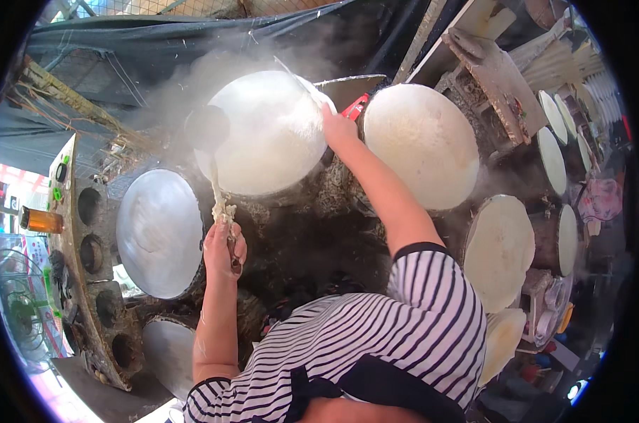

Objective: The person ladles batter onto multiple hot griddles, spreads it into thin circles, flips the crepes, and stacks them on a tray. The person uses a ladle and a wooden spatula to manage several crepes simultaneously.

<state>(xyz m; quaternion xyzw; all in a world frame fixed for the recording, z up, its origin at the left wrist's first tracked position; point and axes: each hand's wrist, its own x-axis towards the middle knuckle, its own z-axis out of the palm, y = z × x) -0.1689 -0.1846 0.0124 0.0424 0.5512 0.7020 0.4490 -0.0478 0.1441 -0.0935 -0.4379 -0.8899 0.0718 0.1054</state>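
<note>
My left hand [224, 248] grips the batter-caked handle of a ladle [208, 130], whose dark round bowl rests on the left edge of a steaming white round sheet [263, 134] stretched over a pot. My right hand [338, 127] reaches to the right rim of that sheet and holds a thin flat stick [296, 79] that lies across the sheet's top right. Steam rises over the sheet.
A round metal lid [159, 233] lies left of the pot, another lid [170, 347] below it. A second white round sheet [421, 144] sits to the right, with several more white rounds [499, 250] along the right side. A soot-blackened stove [298, 240] lies between.
</note>
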